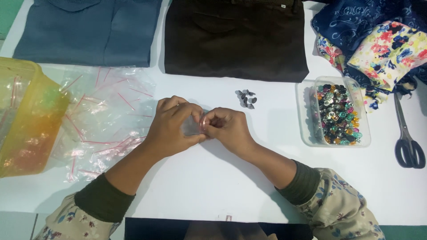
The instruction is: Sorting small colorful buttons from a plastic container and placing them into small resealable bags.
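Both grips clamped: left hand [171,126] and right hand [227,126] pinch one small clear zip bag [195,124] between fingertips, above table [213,186].

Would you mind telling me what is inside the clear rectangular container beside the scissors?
The clear container is heaped with small buttons, silvery, teal, black and gold. Those on top cover whatever lies beneath, so the bottom cannot be seen.

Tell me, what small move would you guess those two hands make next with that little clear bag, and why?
Probably spread the small clear bag's mouth open with the fingertips. Both the left hand and right hand pinch it at its pink strip, and a little heap of grey buttons lies loose just beyond them on the white table, apart from the tray of mixed buttons.
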